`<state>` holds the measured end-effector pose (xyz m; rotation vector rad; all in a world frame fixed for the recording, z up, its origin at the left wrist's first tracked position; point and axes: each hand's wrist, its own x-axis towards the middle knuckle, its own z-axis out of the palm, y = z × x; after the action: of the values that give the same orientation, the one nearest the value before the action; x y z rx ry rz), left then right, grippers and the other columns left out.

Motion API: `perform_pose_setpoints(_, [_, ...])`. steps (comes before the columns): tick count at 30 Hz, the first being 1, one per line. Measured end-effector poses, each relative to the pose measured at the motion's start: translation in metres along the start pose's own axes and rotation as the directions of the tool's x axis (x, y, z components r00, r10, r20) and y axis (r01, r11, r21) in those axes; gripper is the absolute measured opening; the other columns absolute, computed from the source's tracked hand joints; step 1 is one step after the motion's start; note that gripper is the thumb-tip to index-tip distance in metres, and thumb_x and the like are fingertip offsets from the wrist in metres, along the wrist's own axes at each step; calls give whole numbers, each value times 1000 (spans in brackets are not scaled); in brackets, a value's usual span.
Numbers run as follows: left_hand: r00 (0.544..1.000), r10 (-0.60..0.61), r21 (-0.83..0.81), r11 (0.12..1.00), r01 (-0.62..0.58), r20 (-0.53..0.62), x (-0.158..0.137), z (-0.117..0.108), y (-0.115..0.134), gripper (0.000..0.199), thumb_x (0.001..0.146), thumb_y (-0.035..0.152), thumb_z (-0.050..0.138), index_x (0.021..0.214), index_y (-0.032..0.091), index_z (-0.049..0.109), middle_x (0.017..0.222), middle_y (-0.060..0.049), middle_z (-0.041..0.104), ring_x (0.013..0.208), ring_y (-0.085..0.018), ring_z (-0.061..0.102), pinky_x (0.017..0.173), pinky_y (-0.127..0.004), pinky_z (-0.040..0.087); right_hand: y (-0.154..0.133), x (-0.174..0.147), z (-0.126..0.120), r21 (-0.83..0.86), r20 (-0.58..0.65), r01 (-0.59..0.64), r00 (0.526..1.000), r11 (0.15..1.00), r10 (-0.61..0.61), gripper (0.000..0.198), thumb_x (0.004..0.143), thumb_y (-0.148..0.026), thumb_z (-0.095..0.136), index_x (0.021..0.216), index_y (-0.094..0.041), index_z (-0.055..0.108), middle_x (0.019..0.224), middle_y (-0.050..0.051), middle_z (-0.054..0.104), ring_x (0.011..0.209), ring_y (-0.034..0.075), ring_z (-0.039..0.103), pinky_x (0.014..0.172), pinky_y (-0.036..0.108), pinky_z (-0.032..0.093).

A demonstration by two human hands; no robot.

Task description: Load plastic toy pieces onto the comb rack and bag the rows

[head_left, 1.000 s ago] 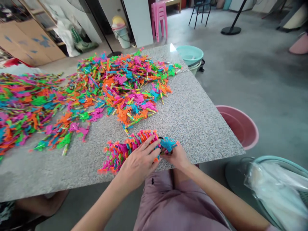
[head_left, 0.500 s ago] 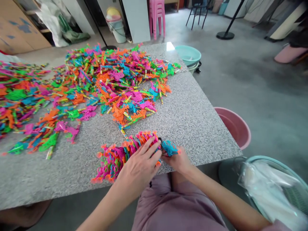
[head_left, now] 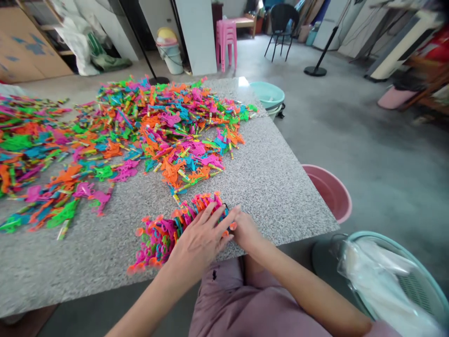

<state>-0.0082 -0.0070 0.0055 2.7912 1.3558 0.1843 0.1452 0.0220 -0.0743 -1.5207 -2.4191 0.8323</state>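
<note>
A tight row of small plastic toy guns (head_left: 157, 241) in pink, green, orange and blue lies near the table's front edge, orange suction cups along both sides. My left hand (head_left: 199, 236) lies across the row's right part, its fingers stretched out over the guns. At the right end of the row, my right hand (head_left: 247, 231) is curled against a blue toy gun (head_left: 221, 215), its fingertips partly hidden behind my left fingers. A thin black loop (head_left: 225, 205) shows just past that end.
A big loose heap of similar toy guns (head_left: 168, 121) spreads over the back and left of the speckled stone table (head_left: 277, 187). Beyond its right edge stand a pink basin (head_left: 329, 192) and a teal basket (head_left: 417, 281) with clear plastic bags. A light teal basin (head_left: 268, 93) is farther back.
My right hand has moved left with the blue toy gun, from a little apart up against the row's end. My left hand stays over the row. The view has tilted up slightly.
</note>
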Motion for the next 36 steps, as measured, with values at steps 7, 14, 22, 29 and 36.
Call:
perform_pose_setpoints(7, [998, -20, 48, 999, 22, -51, -5, 9, -2, 35, 99, 26, 46, 132, 20, 53, 135, -9, 59, 133, -27, 47, 107, -47, 45, 48, 65, -63, 213, 107, -42, 994, 976, 19, 33, 59, -21, 86, 87, -19, 69, 86, 0, 70, 75, 16, 63, 68, 22, 45])
perform_pose_setpoints(14, [992, -3, 110, 994, 17, -125, -9, 8, -6, 39, 93, 22, 50, 131, 28, 55, 133, -5, 61, 126, -25, 55, 97, -40, 55, 63, 228, -117, 290, -361, -219, 876, 932, 318, 24, 84, -32, 68, 92, -12, 57, 86, 7, 63, 85, 17, 56, 70, 25, 36])
perform_pose_setpoints(22, [993, -2, 66, 998, 10, -118, -5, 8, -7, 34, 96, 22, 46, 127, 25, 57, 134, -6, 59, 133, -26, 49, 101, -41, 52, 108, 177, -103, 541, -182, -200, 921, 817, 345, 16, 91, -17, 46, 75, -20, 46, 59, -4, 52, 53, 10, 54, 56, 22, 40])
perform_pose_setpoints(29, [999, 42, -10, 999, -41, 34, -11, -4, -4, 32, 99, 21, 43, 128, 21, 56, 140, -8, 54, 141, -26, 37, 112, -46, 42, 104, 61, -48, 648, -18, -66, 995, 759, 101, 13, 89, -23, 50, 76, -21, 45, 69, -3, 55, 53, 11, 52, 52, 23, 45])
perform_pose_setpoints(36, [996, 39, 37, 998, -42, 76, -15, -11, -3, 36, 99, 21, 44, 133, 21, 53, 146, -8, 49, 142, -29, 35, 109, -46, 46, 63, 50, -5, 520, -269, 308, 944, 797, -189, 10, 80, -16, 61, 90, -18, 62, 88, 2, 67, 77, 15, 63, 73, 25, 48])
